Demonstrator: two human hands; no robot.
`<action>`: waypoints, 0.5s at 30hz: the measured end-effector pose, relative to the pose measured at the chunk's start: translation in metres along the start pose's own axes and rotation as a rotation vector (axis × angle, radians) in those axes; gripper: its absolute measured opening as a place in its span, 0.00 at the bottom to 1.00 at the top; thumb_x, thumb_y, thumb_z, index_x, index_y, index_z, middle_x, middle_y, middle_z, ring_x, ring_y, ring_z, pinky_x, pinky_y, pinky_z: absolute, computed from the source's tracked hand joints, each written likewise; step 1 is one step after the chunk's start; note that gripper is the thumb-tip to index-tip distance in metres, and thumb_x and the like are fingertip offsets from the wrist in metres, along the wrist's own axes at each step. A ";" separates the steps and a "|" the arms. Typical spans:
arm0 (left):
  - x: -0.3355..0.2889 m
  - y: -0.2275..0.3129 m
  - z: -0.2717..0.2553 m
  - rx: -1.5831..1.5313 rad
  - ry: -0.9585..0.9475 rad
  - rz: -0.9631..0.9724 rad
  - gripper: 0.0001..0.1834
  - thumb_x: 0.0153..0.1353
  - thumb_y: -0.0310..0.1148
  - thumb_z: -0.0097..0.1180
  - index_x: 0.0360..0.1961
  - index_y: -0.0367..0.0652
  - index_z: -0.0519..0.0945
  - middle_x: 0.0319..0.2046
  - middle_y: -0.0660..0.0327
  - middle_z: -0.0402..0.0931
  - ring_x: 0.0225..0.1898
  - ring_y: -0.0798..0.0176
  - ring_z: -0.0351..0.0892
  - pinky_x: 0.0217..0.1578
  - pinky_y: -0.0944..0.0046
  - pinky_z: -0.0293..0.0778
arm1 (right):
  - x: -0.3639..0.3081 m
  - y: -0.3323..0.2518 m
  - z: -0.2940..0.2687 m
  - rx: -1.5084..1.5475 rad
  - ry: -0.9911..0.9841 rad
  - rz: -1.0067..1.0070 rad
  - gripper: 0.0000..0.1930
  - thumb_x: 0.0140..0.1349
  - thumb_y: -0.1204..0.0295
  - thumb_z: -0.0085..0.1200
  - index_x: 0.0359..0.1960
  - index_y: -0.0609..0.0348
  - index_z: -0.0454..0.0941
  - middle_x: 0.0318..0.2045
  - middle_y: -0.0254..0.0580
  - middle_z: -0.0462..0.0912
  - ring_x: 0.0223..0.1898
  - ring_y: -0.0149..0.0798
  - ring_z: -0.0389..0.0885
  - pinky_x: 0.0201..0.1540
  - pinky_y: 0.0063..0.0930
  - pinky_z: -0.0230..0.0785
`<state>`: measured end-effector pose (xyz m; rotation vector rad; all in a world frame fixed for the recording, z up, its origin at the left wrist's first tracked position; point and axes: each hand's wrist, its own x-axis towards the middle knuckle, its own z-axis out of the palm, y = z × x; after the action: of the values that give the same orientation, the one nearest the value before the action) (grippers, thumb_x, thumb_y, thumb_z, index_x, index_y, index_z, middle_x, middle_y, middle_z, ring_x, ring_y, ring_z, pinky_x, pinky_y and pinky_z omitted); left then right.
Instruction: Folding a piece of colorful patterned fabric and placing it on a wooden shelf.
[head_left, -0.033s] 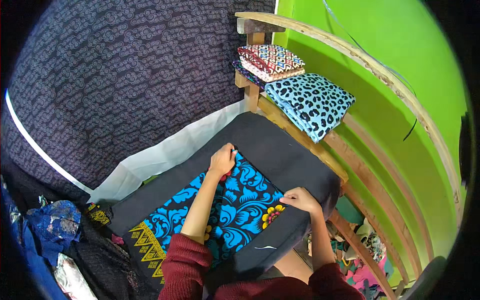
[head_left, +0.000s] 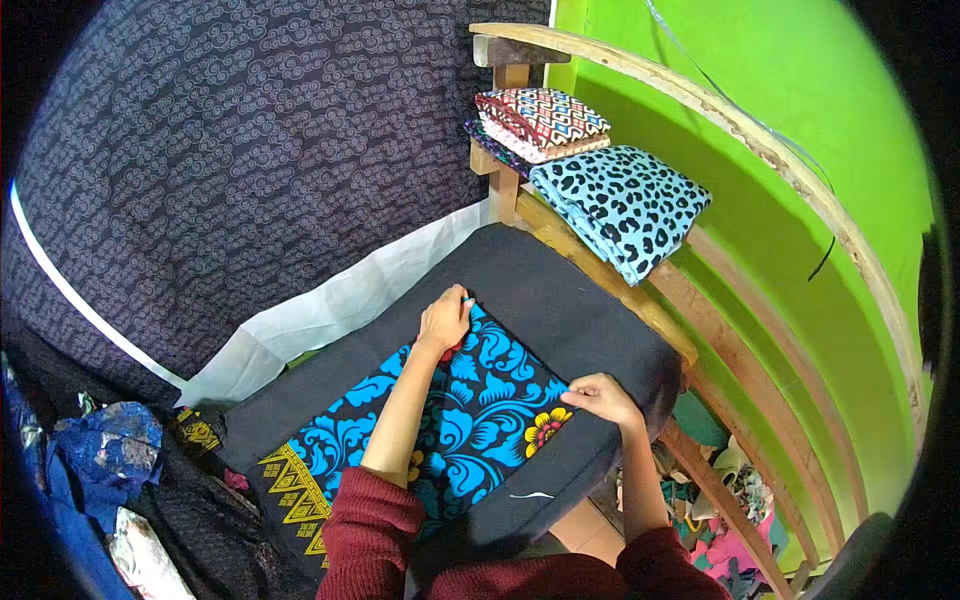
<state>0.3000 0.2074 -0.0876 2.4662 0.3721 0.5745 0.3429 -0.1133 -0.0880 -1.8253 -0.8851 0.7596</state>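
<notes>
A folded cloth with turquoise leaf scrolls on black, yellow-and-red flowers and a gold triangle border lies flat on a black padded surface. At its far corner, my left hand is closed on the edge, thumb and fingers pinched together. My right hand pinches the cloth's right corner, close to a yellow flower. The far-right edge runs straight between both hands. My left forearm covers part of the cloth's middle.
A light-blue leopard-spot folded cloth and a stack of patterned cloths rest on a wooden slatted frame at the right. Dark patterned fabric hangs at the far left. Crumpled blue fabric lies at lower left; scraps lie beyond the slats.
</notes>
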 end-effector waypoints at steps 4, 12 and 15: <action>0.002 0.002 0.000 -0.094 0.081 0.057 0.13 0.60 0.41 0.48 0.35 0.42 0.69 0.32 0.49 0.75 0.36 0.43 0.75 0.34 0.50 0.69 | -0.014 0.008 0.014 -0.055 0.292 0.048 0.16 0.55 0.62 0.57 0.22 0.66 0.76 0.12 0.34 0.72 0.19 0.22 0.69 0.23 0.22 0.61; 0.003 0.012 0.018 0.202 0.012 0.009 0.14 0.60 0.44 0.48 0.31 0.44 0.73 0.30 0.53 0.77 0.34 0.47 0.78 0.35 0.51 0.72 | -0.024 -0.024 0.042 -0.536 0.558 0.215 0.15 0.52 0.55 0.56 0.25 0.55 0.78 0.19 0.43 0.79 0.23 0.48 0.79 0.27 0.38 0.69; 0.010 0.013 0.021 0.211 0.026 -0.063 0.17 0.60 0.47 0.47 0.30 0.44 0.75 0.30 0.53 0.78 0.33 0.46 0.78 0.35 0.49 0.72 | -0.022 -0.028 0.046 -0.531 0.591 0.267 0.15 0.52 0.54 0.55 0.29 0.53 0.77 0.20 0.44 0.79 0.25 0.49 0.79 0.29 0.39 0.69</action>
<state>0.3200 0.1906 -0.0924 2.6385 0.5440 0.5665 0.2868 -0.1016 -0.0764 -2.4864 -0.4744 0.0979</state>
